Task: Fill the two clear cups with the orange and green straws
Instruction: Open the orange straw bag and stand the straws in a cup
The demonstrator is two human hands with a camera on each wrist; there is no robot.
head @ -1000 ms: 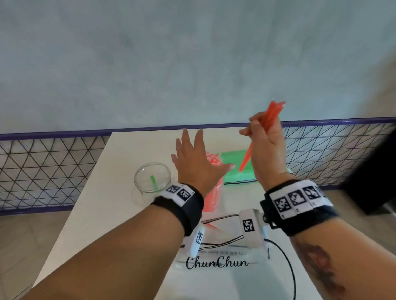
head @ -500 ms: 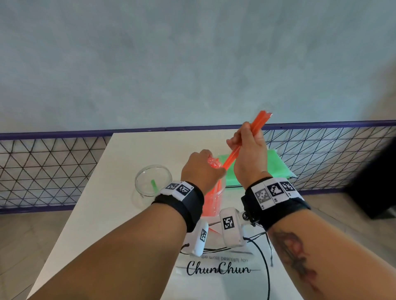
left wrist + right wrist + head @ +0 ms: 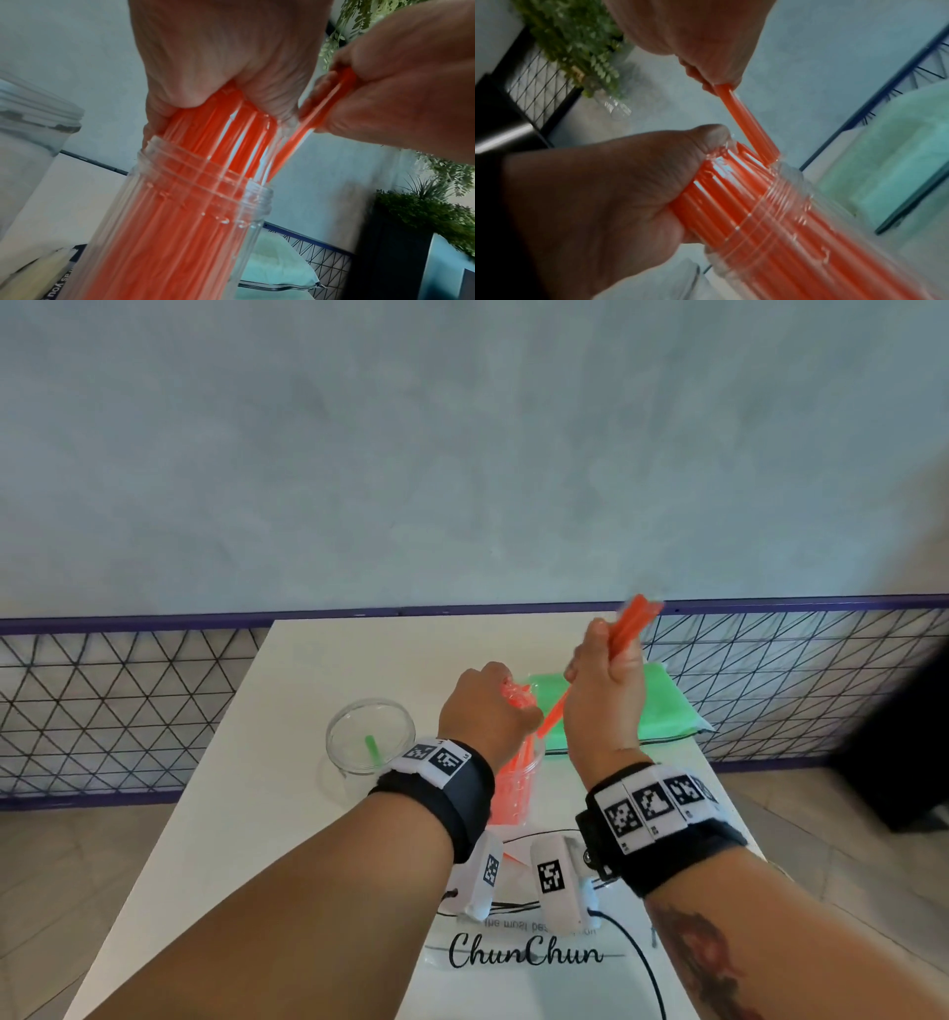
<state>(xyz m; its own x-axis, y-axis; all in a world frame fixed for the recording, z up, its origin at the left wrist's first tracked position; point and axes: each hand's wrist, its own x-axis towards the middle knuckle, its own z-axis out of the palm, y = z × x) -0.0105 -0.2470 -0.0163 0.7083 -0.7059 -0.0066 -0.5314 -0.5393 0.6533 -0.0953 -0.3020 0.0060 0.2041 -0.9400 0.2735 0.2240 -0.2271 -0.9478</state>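
A white table [image 3: 246, 803] stands against a pale blue-grey wall [image 3: 462, 454], with a dark wire fence [image 3: 118, 711] topped by a purple rail on both sides and leafy plants [image 3: 442, 207] off to the right. A clear bag printed "ChunChun" [image 3: 524, 952] lies at the near edge, below both wrists. The cup of orange straws [image 3: 195, 223] is clear plastic with ridged rings near its rim, packed tight with thin, glossy orange tubes that stick up past the rim. The left hand [image 3: 485, 713] is curled around the tops of these straws, bunching them just above the rim. The right hand [image 3: 606, 695], just beside it and a little higher, pinches a few more orange straws [image 3: 629, 626] in a closed fist; they slant down, their lower ends reaching the bunch at the left thumb. To the left of the left hand stands the second cup [image 3: 369, 737], clear, with one green straw [image 3: 372, 747] in it. Beyond both hands lies a flat green packet [image 3: 662, 706].
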